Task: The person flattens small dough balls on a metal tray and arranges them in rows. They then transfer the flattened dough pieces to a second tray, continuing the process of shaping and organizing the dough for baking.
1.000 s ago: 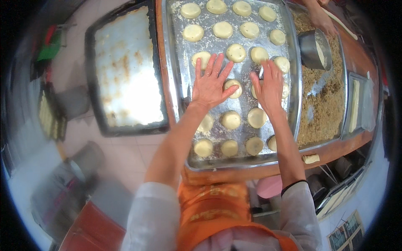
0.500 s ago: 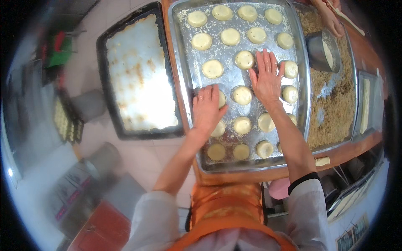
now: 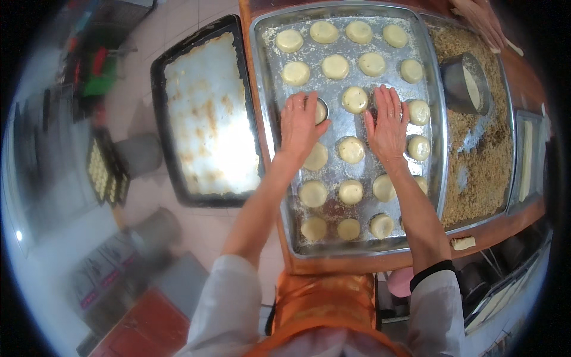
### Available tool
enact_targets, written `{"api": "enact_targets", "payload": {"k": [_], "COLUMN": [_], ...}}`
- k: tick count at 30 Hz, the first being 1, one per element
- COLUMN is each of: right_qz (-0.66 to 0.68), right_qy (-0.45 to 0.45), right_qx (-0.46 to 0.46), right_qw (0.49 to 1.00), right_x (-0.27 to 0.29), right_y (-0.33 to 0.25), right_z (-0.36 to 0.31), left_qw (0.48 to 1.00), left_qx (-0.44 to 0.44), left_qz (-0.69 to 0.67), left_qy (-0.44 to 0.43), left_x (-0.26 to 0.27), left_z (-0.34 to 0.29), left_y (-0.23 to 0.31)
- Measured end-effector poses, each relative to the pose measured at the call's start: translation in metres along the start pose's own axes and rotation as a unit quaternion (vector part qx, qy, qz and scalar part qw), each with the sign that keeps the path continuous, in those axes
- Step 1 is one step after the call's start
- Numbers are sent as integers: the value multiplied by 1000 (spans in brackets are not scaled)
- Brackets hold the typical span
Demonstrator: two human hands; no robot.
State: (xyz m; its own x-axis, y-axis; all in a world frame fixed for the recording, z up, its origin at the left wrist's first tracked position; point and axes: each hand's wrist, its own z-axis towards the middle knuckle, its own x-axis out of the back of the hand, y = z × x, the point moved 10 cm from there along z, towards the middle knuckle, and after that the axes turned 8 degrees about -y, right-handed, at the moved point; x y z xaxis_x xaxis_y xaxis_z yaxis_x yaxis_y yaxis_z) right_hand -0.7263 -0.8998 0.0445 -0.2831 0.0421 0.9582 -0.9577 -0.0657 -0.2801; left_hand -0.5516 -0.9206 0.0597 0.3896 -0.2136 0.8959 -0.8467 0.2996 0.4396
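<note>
Pale dough rounds (image 3: 351, 150) stand in rows on a floured metal tray (image 3: 345, 248). My left hand (image 3: 300, 128) curls over one dough round (image 3: 321, 111) near the tray's left side, thumb on its near edge and fingertips on its far edge. A dark curved rim shows along that round; what it belongs to I cannot make out. With fingers stretched out, my right hand (image 3: 388, 127) lies palm down between a dough round (image 3: 355, 99) on its left and another (image 3: 419, 112) on its right. Whatever is beneath its palm is hidden.
Right of the tray, a second tray holds brown crumbly filling (image 3: 476, 178) with a metal pot (image 3: 464, 83) in it. Another person's hand (image 3: 483, 22) is at the far right. A dark-rimmed baking tray (image 3: 208, 119) lies on the left. A dough scrap (image 3: 463, 243) sits at the table's near edge.
My left hand has moved away from me, from one dough round to the one beyond it. My right hand keeps its place over the tray. The whole view has shifted slightly.
</note>
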Motion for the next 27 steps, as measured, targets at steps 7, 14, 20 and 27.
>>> {"api": "enact_targets", "payload": {"k": [7,14,20,27], "right_qz": [4,75,75,68], "right_qy": [1,30,-170,-283], "right_qx": [-5,13,-42,-41], "right_qw": [1000,997,982,956], "right_x": [1,13,13,6], "right_y": [5,7,11,20], "right_z": [-1,-4,-54,-49], "left_qw": [998,992,989,989], "left_qx": [-51,-85,-55,-61], "left_qz": [39,89,134,125], "left_qy": [13,-21,-44,-41], "left_x": [9,-31,-34,-34], "left_z": [11,51,49,53], "left_y": [12,22,10,17]}}
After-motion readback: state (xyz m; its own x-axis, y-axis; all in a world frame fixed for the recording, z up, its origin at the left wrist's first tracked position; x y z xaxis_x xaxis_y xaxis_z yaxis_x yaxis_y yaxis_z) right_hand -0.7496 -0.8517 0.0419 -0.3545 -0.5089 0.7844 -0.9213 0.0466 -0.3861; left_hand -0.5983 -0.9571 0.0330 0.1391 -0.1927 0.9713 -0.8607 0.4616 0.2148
